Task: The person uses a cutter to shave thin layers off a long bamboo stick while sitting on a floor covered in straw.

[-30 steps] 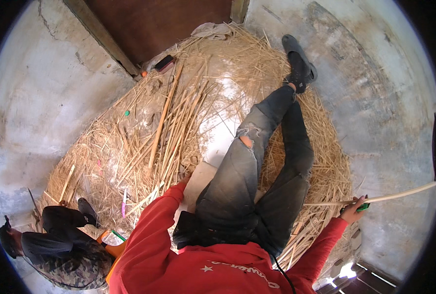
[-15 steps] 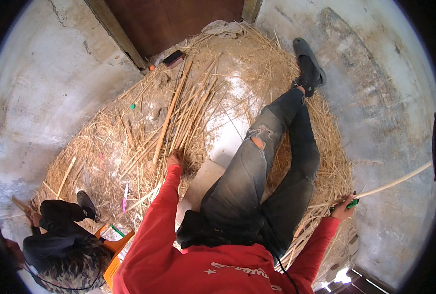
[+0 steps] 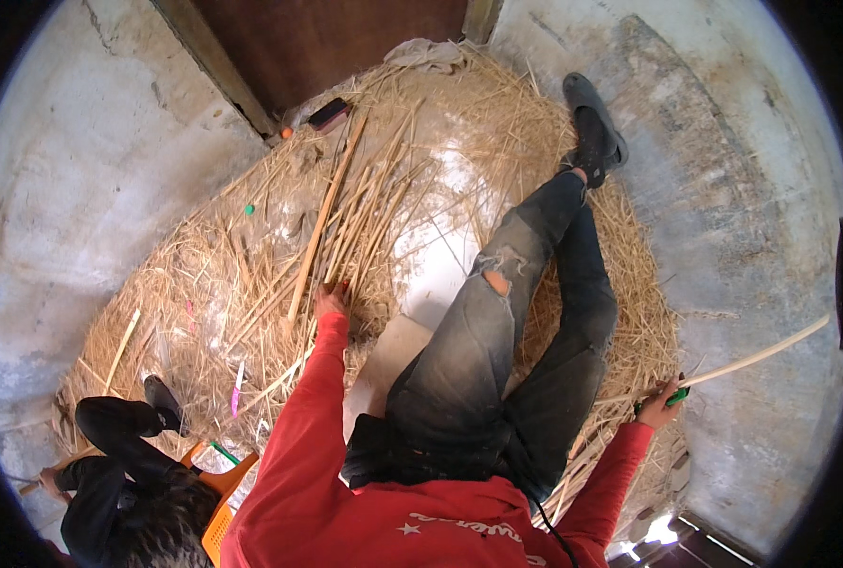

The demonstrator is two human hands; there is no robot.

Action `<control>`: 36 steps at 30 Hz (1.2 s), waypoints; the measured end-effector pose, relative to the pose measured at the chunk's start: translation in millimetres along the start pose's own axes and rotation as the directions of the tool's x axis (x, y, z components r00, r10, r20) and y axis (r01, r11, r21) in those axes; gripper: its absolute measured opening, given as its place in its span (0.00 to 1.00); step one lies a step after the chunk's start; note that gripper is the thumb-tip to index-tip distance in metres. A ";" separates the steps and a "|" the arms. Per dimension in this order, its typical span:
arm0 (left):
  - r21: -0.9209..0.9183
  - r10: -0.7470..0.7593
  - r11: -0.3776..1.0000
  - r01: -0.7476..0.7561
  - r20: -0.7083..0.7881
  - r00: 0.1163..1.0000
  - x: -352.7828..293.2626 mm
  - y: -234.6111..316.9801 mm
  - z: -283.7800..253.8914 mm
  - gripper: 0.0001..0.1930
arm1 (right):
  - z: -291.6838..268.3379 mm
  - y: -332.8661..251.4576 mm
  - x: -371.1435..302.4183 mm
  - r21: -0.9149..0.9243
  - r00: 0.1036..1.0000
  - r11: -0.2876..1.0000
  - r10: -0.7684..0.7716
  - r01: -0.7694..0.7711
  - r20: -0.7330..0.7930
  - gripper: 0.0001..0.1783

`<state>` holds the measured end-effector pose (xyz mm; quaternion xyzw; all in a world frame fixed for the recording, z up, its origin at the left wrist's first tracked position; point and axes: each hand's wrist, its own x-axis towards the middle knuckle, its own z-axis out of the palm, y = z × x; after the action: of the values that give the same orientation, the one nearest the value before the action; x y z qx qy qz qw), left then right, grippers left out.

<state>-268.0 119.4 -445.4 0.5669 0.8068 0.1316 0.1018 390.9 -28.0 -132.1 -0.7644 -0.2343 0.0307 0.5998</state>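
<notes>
My left hand (image 3: 331, 301) reaches to the near ends of a loose row of thin wooden strips (image 3: 369, 204) on the straw-covered floor. Its fingers look spread, against or just over the strips. Off to the right, my right hand (image 3: 660, 405) is closed round a green-handled tool (image 3: 678, 396), which looks like a knife with a thin blade pointing up. The same hand has a long pale wooden strip (image 3: 758, 358), whose far end curves up toward the wall. A thicker strip (image 3: 327, 218) borders the row on its left.
My outstretched legs (image 3: 497, 312) lie over a flat board (image 3: 390, 355). At the lower left a co-worker (image 3: 123, 483) sits beside an orange plastic chair (image 3: 221, 473). A pink-and-white knife-like object (image 3: 239, 388) lies in the straw. A dark brush-like block (image 3: 329, 115) rests by the door (image 3: 336, 43).
My left hand has shifted slightly left and up at the strip ends, its fingers spreading. My right hand stays nearly still with the strip. The co-worker leans lower, their hand moving down.
</notes>
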 end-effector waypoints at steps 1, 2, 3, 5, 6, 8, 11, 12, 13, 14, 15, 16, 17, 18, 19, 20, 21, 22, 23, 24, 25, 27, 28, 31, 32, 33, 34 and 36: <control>0.010 0.016 1.000 -0.016 0.023 1.000 -1.1 6.2 -11.5 0.19 | -5.6 4.8 1.7 0.006 1.000 1.000 0.003 -0.003 -0.010 0.26; 0.020 0.025 0.999 -0.025 0.043 0.999 -5.2 6.7 -16.7 0.19 | -9.3 9.9 4.5 0.014 1.000 1.000 0.005 -0.005 -0.013 0.26; 0.029 0.034 0.999 -0.036 0.065 0.997 -8.4 8.5 -21.0 0.19 | -14.5 14.4 7.6 0.021 1.000 1.000 0.007 -0.007 -0.017 0.27; 0.006 0.078 0.997 -0.078 0.039 0.996 -8.4 1.2 -20.4 0.17 | -24.2 21.1 14.9 -0.003 0.999 1.000 -0.013 0.013 -0.033 0.28; 0.008 0.089 0.996 -0.089 0.062 0.994 -7.5 -1.1 -19.3 0.16 | -30.3 24.1 18.2 -0.017 0.999 1.000 -0.023 0.023 -0.043 0.28; 0.065 0.107 0.991 -0.113 0.086 0.991 -3.1 -3.1 -15.4 0.15 | -36.6 26.7 23.2 -0.075 0.996 0.997 -0.023 0.016 -0.091 0.28; 0.195 0.101 0.973 -0.123 0.121 0.987 5.0 -3.1 -0.8 0.15 | -50.1 27.3 29.8 -0.242 0.988 0.969 -0.081 0.048 -0.130 0.30; 0.213 0.076 0.971 -0.106 0.144 0.987 7.0 -3.6 4.6 0.15 | -54.8 27.5 31.3 -0.231 0.989 0.973 -0.058 0.025 -0.138 0.30; 0.233 0.050 0.969 -0.087 0.161 0.986 9.4 -6.4 11.2 0.16 | -57.4 29.5 31.2 -0.215 0.989 0.977 -0.033 0.001 -0.147 0.30; 0.130 0.010 0.991 -0.030 0.152 0.988 9.8 -11.9 16.8 0.15 | -64.4 34.6 32.7 -0.268 0.994 0.963 -0.026 -0.003 -0.105 0.30; 0.024 -0.031 0.999 0.028 0.147 0.989 7.5 -19.3 20.8 0.15 | -71.9 39.4 34.1 -0.321 0.998 0.947 -0.017 -0.004 -0.062 0.31; -0.084 -0.073 0.993 0.085 0.144 0.987 5.8 -25.0 23.9 0.14 | -77.6 48.2 35.7 -0.368 1.000 0.930 -0.008 0.000 -0.018 0.31; -0.342 -0.076 0.934 0.102 0.089 0.993 1.2 -25.8 23.6 0.14 | -87.3 57.6 32.1 -0.419 0.999 0.907 -0.032 0.037 0.020 0.32; -0.576 -0.095 0.811 0.100 0.039 0.995 -4.1 -26.5 23.2 0.14 | -93.6 69.3 26.3 -0.467 0.997 0.881 -0.053 0.076 0.061 0.32; -0.493 -0.045 0.870 0.001 -0.077 0.996 -8.6 -9.8 5.5 0.15 | -97.3 83.3 24.6 -0.509 0.991 0.851 -0.084 0.127 0.106 0.33; -0.387 0.016 0.918 -0.087 -0.184 0.983 -12.6 8.0 -14.5 0.17 | -112.2 94.7 23.5 -0.543 0.983 0.840 0.091 0.010 0.160 0.36; -0.379 0.062 0.910 -0.171 -0.283 0.957 -8.8 13.9 -28.0 0.16 | -116.9 101.4 14.0 -0.576 0.976 0.810 0.015 0.115 0.215 0.35; -0.363 0.094 0.900 -0.243 -0.381 0.920 -7.0 16.7 -36.2 0.15 | -111.5 102.5 2.3 -0.597 0.957 0.769 -0.062 0.227 0.284 0.34; -0.340 0.124 0.887 -0.312 -0.476 0.871 -5.8 19.4 -44.4 0.15 | -104.6 104.2 -10.9 -0.609 0.925 0.717 -0.135 0.338 0.354 0.32; -0.617 -0.108 0.778 -0.115 -0.312 0.944 -7.4 28.4 -56.4 0.13 | -89.2 87.0 -27.1 -0.775 0.902 0.462 -0.229 0.432 0.366 0.28; -0.697 -0.126 0.710 -0.097 -0.262 0.957 -12.2 48.0 -79.8 0.13 | -73.6 66.6 -39.2 -0.737 0.905 0.526 -0.228 0.424 0.359 0.26; -0.830 -0.126 0.555 -0.055 -0.149 0.981 -17.5 94.8 -122.8 0.11 | -49.0 32.3 -62.1 -0.659 0.920 0.645 -0.216 0.386 0.327 0.21; -0.956 -0.101 0.228 -0.186 -0.213 0.972 -20.8 104.8 -115.0 0.09 | -25.5 15.5 -67.3 -0.542 0.921 0.774 -0.133 0.327 0.366 0.19; -0.997 0.330 0.013 0.081 0.081 0.940 -55.9 186.0 -186.0 0.18 | 36.6 -76.9 -125.4 -0.297 0.793 0.941 0.057 0.160 0.607 0.14; -0.989 0.353 0.017 0.149 0.145 0.924 -72.7 206.6 -192.7 0.19 | 56.9 -111.5 -145.2 -0.226 0.705 0.971 0.110 0.073 0.700 0.13; -0.976 0.445 -0.020 0.215 0.184 0.876 -87.8 235.2 -213.8 0.19 | 68.2 -121.0 -155.9 -0.148 0.603 0.989 0.133 -0.024 0.787 0.13; -0.959 0.537 -0.045 0.279 0.212 0.817 -101.3 262.8 -238.1 0.20 | 79.8 -128.7 -167.2 -0.090 0.491 0.986 0.149 -0.144 0.858 0.13; -0.960 0.630 0.045 0.276 0.242 0.738 -120.2 289.1 -252.8 0.16 | 90.1 -133.2 -182.3 -0.048 0.355 0.951 0.160 -0.305 0.921 0.16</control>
<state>-50.1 75.0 -110.1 0.4496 0.3156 0.4549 0.7009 156.6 4.0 -75.8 -0.6038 -0.4117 0.5463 0.4093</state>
